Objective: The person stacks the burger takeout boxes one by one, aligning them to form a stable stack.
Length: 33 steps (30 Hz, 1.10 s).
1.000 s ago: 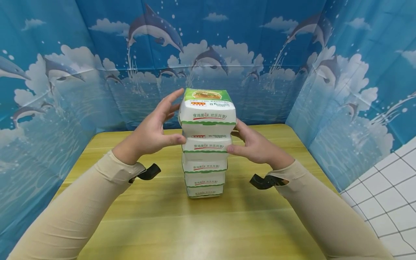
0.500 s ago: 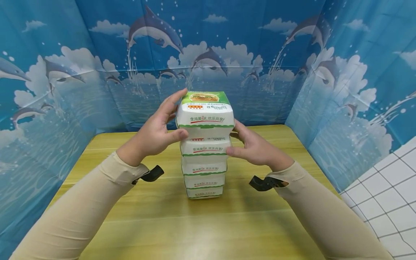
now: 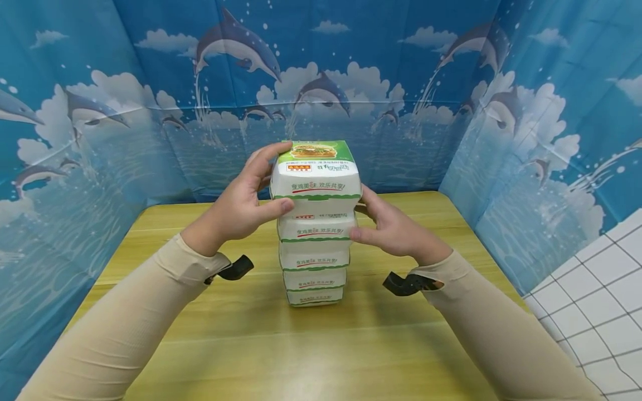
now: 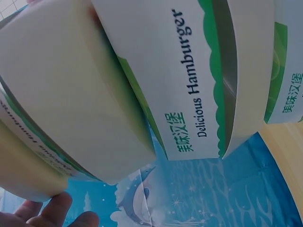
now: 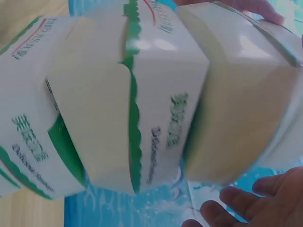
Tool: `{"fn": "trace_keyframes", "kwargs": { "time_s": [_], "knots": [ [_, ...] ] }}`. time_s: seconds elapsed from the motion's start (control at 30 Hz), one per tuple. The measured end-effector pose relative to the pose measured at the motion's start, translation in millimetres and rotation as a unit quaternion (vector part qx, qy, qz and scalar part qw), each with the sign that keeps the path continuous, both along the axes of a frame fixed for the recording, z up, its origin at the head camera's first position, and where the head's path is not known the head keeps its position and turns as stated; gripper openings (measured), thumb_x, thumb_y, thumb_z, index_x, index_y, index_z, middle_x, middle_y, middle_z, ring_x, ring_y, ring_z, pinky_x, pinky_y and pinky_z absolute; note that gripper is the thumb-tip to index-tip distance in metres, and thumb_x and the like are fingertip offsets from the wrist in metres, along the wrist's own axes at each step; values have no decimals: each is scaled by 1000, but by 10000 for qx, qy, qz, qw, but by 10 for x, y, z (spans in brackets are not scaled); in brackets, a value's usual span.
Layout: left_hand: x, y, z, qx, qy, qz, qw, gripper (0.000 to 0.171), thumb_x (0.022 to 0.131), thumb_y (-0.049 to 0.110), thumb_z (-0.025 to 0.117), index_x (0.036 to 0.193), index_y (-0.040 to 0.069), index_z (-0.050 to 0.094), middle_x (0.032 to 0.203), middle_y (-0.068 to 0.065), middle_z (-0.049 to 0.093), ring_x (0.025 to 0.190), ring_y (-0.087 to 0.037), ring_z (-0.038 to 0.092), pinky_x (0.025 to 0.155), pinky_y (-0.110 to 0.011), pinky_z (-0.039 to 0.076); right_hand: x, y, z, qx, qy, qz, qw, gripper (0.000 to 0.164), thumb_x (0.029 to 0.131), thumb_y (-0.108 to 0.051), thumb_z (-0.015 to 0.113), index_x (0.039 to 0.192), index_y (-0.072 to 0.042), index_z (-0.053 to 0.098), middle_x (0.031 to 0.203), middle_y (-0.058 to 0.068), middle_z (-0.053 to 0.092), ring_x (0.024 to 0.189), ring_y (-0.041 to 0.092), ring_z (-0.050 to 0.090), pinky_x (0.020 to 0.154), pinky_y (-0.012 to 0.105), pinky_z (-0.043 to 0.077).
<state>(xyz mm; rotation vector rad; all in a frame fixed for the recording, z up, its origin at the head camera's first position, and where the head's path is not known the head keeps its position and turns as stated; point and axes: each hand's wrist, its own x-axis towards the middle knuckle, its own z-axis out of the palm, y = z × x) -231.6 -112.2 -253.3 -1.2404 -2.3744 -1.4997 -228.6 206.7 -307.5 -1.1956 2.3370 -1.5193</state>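
Note:
Several white-and-green hamburger boxes stand in one upright stack, seen front-on in the head view. The top box (image 3: 323,185) has a burger printed on its green lid and juts a little left of the second box (image 3: 321,227). At the top box's left side is my left hand (image 3: 241,195), its index fingertip at the lid's edge and thumb at the front corner. In the left wrist view its fingers (image 4: 56,208) meet that box. My right hand (image 3: 388,225) is on the right, thumb at the second box's front edge, other fingers (image 5: 227,201) extended beside the stack.
The stack stands on a yellow wood-grain table (image 3: 321,356). A blue dolphin-print curtain (image 3: 321,128) hangs behind and along both sides. White tiles (image 3: 602,306) show at the lower right. A black strap piece (image 3: 236,268) sticks out at the left cuff, another at the right.
The top box has shifted slightly left and lower in the head view. My left hand has moved a little right, its index fingertip now over the lid's edge. My right hand has hardly moved.

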Motion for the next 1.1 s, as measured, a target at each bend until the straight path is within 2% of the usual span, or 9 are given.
{"fn": "trace_keyframes", "kwargs": {
  "time_s": [0.1, 0.2, 0.3, 0.4, 0.5, 0.63, 0.77, 0.87, 1.1],
  "knots": [
    [2, 2, -2, 9, 32, -10, 10000, 85, 97, 53, 70, 167, 29, 27, 170, 1, 15, 135, -25, 49, 115, -58, 41, -24, 106, -57, -20, -234, -100, 9997, 106, 94, -58, 74, 170, -35, 3, 176, -1, 16, 163, 28, 17, 128, 66, 21],
    [2, 4, -1, 15, 52, -5, 10000, 87, 96, 56, 70, 167, 29, 27, 170, 2, 15, 135, -25, 49, 116, -58, 40, -55, 261, -186, 313, -750, -159, 9966, 124, 86, -64, 79, 170, -33, -6, 179, 4, 3, 164, 37, 9, 128, 69, 16],
    [0, 4, -2, 37, 44, -9, 10000, 89, 95, 59, 70, 167, 29, 27, 171, 2, 15, 134, -25, 50, 116, -58, 40, -78, 339, -403, 986, -1021, -238, 9896, 134, 81, -60, 87, 169, -33, -11, 179, 7, -3, 164, 41, 4, 128, 70, 15],
    [-3, 4, -3, 42, 43, -20, 10000, 91, 94, 62, 70, 167, 29, 27, 171, 2, 15, 135, -26, 49, 117, -59, 39, -85, 281, -659, 1329, -1012, -156, 9858, 138, 77, -46, 94, 168, -39, -9, 179, 0, -3, 165, 35, 3, 127, 71, 16],
    [-8, 3, -4, 51, 65, -32, 10000, 92, 94, 64, 70, 167, 29, 27, 171, 3, 15, 134, -26, 49, 117, -59, 39, -72, 159, -868, 1185, -961, 4, 9883, 139, 73, -28, 99, 168, -44, -1, 178, -5, 4, 165, 29, 6, 126, 69, 18],
    [-14, -3, -4, 66, 95, -29, 9999, 93, 93, 65, 70, 167, 28, 28, 171, 4, 15, 134, -25, 50, 117, -59, 40, -37, 24, -1029, 1008, -1014, 0, 9897, 131, 69, -19, 99, 166, -36, 13, 171, -1, 20, 161, 29, 18, 126, 67, 22],
    [-11, -11, -4, 76, 81, -11, 9999, 94, 92, 66, 70, 167, 28, 28, 171, 4, 15, 134, -26, 49, 117, -59, 39, -36, -62, -1108, 976, -1054, -57, 9896, 118, 68, -22, 99, 159, -28, 24, 162, 0, 39, 154, 28, 33, 126, 62, 26],
    [-9, -11, -4, 53, 81, 6, 10000, 95, 91, 69, 69, 167, 28, 28, 171, 4, 15, 134, -26, 49, 117, -59, 39, -52, -99, -1148, 911, -1040, -13, 9904, 112, 70, -21, 99, 157, -27, 29, 154, -6, 53, 149, 24, 44, 126, 58, 28],
    [-9, -8, -8, 65, 97, -17, 9999, 98, 90, 72, 68, 167, 26, 29, 171, 3, 16, 134, -26, 49, 117, -60, 39, -75, -115, -1211, 849, -1068, 83, 9906, 107, 73, -19, 97, 156, -29, 30, 149, -9, 59, 142, 19, 53, 124, 55, 33]
  ]
}}
